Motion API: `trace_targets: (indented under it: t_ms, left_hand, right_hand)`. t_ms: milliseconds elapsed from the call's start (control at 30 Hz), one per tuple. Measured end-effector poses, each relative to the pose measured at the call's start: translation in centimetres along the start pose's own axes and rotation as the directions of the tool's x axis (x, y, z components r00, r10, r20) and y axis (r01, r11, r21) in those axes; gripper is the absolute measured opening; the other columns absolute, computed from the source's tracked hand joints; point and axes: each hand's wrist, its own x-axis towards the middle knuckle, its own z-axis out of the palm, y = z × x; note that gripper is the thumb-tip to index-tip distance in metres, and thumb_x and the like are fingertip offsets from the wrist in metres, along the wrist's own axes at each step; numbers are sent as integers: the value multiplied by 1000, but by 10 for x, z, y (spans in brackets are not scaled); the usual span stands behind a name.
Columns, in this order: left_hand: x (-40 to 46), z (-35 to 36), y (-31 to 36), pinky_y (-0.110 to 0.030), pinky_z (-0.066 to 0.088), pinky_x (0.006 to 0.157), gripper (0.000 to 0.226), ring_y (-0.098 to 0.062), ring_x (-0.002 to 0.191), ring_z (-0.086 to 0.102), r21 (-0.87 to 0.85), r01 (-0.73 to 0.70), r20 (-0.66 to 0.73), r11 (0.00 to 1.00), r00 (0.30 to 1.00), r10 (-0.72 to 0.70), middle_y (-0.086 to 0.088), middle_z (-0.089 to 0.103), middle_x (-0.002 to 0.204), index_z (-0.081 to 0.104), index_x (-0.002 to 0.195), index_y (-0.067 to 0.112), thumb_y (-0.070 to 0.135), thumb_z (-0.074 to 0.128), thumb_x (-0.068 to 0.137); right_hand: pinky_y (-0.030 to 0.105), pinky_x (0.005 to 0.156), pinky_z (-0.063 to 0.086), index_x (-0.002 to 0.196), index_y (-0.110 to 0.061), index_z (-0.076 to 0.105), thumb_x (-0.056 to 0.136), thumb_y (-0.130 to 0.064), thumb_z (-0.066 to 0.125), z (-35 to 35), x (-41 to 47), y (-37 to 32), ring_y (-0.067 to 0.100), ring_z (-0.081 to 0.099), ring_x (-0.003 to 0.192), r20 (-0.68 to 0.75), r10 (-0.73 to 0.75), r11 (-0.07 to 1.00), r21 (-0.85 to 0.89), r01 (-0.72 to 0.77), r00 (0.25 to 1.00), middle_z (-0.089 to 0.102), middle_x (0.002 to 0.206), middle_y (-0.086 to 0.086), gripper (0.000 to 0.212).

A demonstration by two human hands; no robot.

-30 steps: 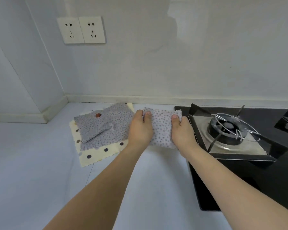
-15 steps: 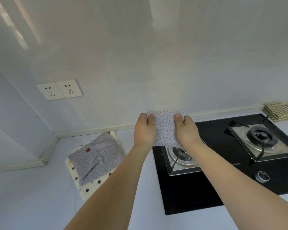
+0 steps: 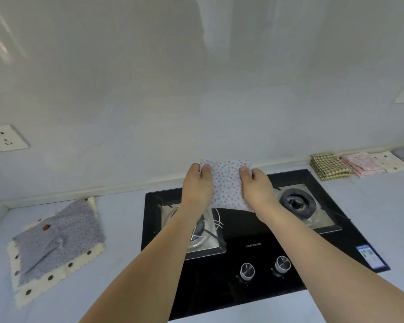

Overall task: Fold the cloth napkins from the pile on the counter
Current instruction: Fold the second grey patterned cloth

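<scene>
Presently, a folded dotted napkin (image 3: 226, 185) is held above the black hob (image 3: 254, 231), pinched at its upper corners by left hand (image 3: 197, 186) and right hand (image 3: 258, 188). Unfolded pile (image 3: 56, 243) lies left; folded stack (image 3: 350, 165) far right.

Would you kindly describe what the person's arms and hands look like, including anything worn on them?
Both forearms are bare as far as the picture shows, with no sleeve in view. The left hand and right hand wear no gloves, and no ring, watch or bracelet shows on the visible parts. The thumbnails look short and unpainted. There are no visible markings.
</scene>
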Motion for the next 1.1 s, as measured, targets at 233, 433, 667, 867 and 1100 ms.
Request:
trace_targets:
  t_ms: [233,433,667,867,1100]
  left_hand:
    - [25,121,21,-22,26,56,31,-5,62,31,-33,102,137,994,986,-96,12,31,71,31,71,30,33,41,100]
    - [16,242,62,-28,27,56,23,-17,63,33,-57,190,237,980,956,-171,-4,33,67,38,76,16,25,48,95]
    - [7,364,98,-46,60,68,24,-37,88,66,-45,333,343,942,891,-298,-21,63,99,62,94,0,22,54,95]
    - [16,455,120,-27,54,48,13,-23,75,66,-79,361,409,929,862,-300,-9,67,89,63,91,6,15,56,97]
    - [48,596,141,-41,61,61,13,-30,72,70,-39,376,500,926,810,-308,-13,71,90,64,101,4,12,55,96]
  right_hand:
    - [37,79,46,93,-10,54,98,-47,42,-86,62,59,22,56,90,-38,123,991,58,-120,992,57,91,4,39]
    - [35,78,47,98,-12,56,98,-48,40,-199,123,113,24,55,97,-28,187,981,52,-185,982,58,92,1,40]
    - [42,89,53,128,-8,53,96,-53,39,-328,176,159,26,59,107,42,332,941,58,-334,942,59,124,8,57]
    - [38,98,48,127,-2,56,99,-42,45,-401,214,195,27,58,112,144,541,798,222,-560,829,59,127,8,50]
    - [36,67,50,109,-8,60,94,-20,53,-509,281,251,25,59,82,154,662,623,430,-653,733,59,114,14,21]
